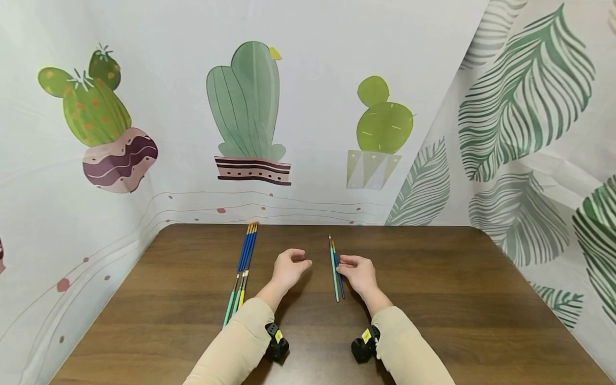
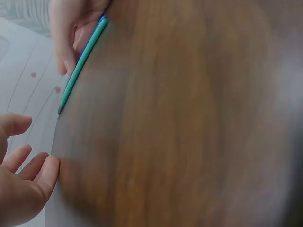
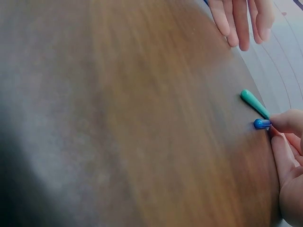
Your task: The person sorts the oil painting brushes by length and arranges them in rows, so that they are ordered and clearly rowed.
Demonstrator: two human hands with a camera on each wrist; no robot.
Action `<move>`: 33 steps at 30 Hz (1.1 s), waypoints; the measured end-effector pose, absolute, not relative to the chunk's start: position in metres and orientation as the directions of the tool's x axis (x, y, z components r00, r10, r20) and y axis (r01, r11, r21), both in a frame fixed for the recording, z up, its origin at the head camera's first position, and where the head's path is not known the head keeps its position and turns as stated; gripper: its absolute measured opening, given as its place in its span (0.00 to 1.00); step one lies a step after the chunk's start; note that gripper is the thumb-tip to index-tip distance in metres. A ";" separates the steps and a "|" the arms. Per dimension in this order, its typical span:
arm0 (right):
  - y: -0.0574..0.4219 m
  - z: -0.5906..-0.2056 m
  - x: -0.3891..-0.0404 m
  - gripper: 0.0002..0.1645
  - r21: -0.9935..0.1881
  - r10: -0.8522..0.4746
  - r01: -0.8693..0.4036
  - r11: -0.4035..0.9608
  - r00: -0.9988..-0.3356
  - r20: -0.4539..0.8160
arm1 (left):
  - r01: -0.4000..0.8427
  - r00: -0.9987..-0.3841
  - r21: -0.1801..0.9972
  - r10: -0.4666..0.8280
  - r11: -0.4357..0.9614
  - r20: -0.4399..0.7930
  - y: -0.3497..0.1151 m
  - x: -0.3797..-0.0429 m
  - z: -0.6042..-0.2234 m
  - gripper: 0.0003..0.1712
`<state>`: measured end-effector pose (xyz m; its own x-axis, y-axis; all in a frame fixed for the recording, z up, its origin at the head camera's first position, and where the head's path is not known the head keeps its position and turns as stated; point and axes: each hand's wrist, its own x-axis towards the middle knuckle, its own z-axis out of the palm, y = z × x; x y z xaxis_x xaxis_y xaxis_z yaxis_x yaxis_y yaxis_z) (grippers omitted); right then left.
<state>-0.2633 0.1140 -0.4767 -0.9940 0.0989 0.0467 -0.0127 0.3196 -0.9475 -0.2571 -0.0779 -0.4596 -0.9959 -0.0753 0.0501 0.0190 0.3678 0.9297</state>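
Observation:
Two paintbrushes lie side by side on the table's middle: a teal paintbrush (image 1: 334, 272) and, just right of it, a blue paintbrush (image 1: 341, 286). My right hand (image 1: 358, 272) pinches the blue paintbrush between thumb and fingers; in the right wrist view its rounded blue end (image 3: 260, 124) shows at the thumb, beside the teal paintbrush's end (image 3: 253, 102). My left hand (image 1: 289, 270) hovers left of the pair, holding nothing, fingers loosely bent and thumb apart. The left wrist view shows the teal paintbrush (image 2: 81, 66) largely covering the blue one.
On the left of the brown table (image 1: 192, 278) lie several blue paintbrushes (image 1: 247, 248) in a row. Below them are teal paintbrushes (image 1: 230, 305) and a yellow paintbrush (image 1: 242, 297), partly behind the left sleeve. A cloth with printed cacti (image 1: 255, 107) hangs behind the table.

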 end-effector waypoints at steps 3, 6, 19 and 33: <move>0.114 -0.477 -0.263 0.19 -0.947 0.097 -0.013 0.320 -0.994 0.046 | 0.022 -0.998 0.936 -0.043 0.350 0.039 -0.070 -0.253 -0.459 0.22; 0.114 -0.477 -0.262 0.19 -0.946 0.093 -0.015 0.324 -0.995 0.048 | 0.031 -0.999 0.939 -0.016 0.343 0.038 -0.060 -0.249 -0.460 0.23; 0.114 -0.478 -0.264 0.18 -0.947 0.083 -0.026 0.320 -0.995 0.056 | 0.026 -0.995 0.912 -0.075 0.408 0.062 -0.019 -0.241 -0.464 0.22; 0.113 -0.478 -0.264 0.19 -0.942 0.086 -0.032 0.334 -0.994 0.064 | 0.004 -0.981 0.861 -0.164 0.508 0.101 -0.001 -0.239 -0.461 0.23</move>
<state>-0.2636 0.1135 -0.4781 -0.9942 0.0861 0.0644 -0.0321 0.3339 -0.9420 -0.2394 -0.0006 -0.4609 -0.9813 -0.1638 0.1009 0.0037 0.5083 0.8612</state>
